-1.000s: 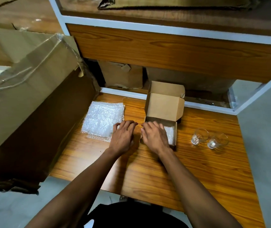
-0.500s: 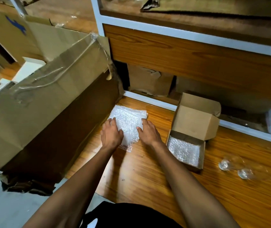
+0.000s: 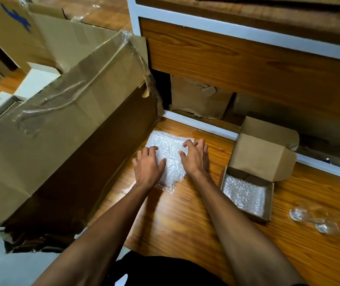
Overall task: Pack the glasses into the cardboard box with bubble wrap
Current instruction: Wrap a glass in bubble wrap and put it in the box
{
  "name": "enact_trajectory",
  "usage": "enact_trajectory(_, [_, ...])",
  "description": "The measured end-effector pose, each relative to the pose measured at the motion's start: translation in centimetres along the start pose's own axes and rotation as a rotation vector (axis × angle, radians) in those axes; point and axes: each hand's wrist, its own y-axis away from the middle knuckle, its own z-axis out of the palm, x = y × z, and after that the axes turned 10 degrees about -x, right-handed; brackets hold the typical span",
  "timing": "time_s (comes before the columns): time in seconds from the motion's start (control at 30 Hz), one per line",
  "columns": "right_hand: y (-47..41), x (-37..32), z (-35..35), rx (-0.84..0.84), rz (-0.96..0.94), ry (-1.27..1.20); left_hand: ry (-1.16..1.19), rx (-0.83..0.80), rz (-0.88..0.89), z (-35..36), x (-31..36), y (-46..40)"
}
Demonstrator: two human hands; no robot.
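A stack of bubble wrap sheets lies on the wooden table, left of centre. My left hand rests on its left side with fingers spread. My right hand touches its right edge, fingertips bent onto the sheet. To the right stands a small cardboard box with its lid up and a bubble wrap lining on its floor. Two clear glasses lie on their sides at the far right, blurred.
A large taped cardboard box leans against the table's left side, close to my left hand. A wooden shelf panel with a white frame overhangs the back, with crumpled cardboard under it. The wooden table spreads toward me.
Both hands left the small box and moved left onto the bubble wrap stack. The view swung left, so the box and glasses now sit further right.
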Motion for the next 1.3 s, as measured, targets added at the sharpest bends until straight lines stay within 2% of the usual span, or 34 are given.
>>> enact_trajectory(0.07, [0.1,0.1,0.1,0.061,-0.035,-0.032,0.025,0.007,0.014,-0.1,-0.1,0.0])
enact_trajectory(0.17, [0.2,0.3,0.1,0.066,-0.111,-0.124,0.071,0.044,0.025,-0.3,-0.2,-0.2])
enact_trajectory(0.27, [0.5,0.3,-0.5,-0.02,-0.195,-0.377,0.21,0.081,0.033,-0.7,0.1,-0.4])
enact_trajectory(0.37, [1.1,0.4,-1.5,-0.151,-0.136,-0.67,0.418,0.094,0.043,-1.6,0.4,-0.6])
enact_trajectory(0.47, [1.6,0.7,-2.9,-0.226,-0.107,-0.832,0.637,0.029,0.042,-2.5,0.8,-0.7])
enact_trajectory(0.57, [2.2,1.1,-4.4,-0.247,-0.106,-0.974,0.896,-0.116,0.008,-3.1,1.7,-0.4])
enact_trajectory(0.73, [3.9,2.9,-6.3,-0.18,-0.066,-1.215,1.161,-0.292,0.031,-2.9,3.2,0.6])
enact_trajectory(0.8, [4.6,4.2,-6.9,-0.157,-0.017,-1.262,1.253,-0.347,0.048,-2.9,4.2,1.2])
enact_trajectory(0.87, [5.8,5.6,-7.7,-0.249,0.024,-1.291,1.267,-0.363,0.034,-2.9,5.2,1.8])
enact_trajectory(0.93, [7.2,6.9,-8.2,-0.363,0.052,-1.224,1.262,-0.358,0.026,-2.9,6.1,2.2])
enact_trajectory(1.0, [8.2,8.5,-8.2,-0.407,0.09,-1.135,1.235,-0.351,0.023,-2.9,7.1,2.8])
enact_trajectory(1.17, [10.1,10.0,-9.3,-0.222,0.084,-1.18,1.282,-0.417,0.045,-2.1,9.0,4.1])
enact_trajectory(1.3, [11.1,11.4,-10.6,-0.173,0.065,-1.172,1.292,-0.519,0.074,-1.6,10.1,5.3])
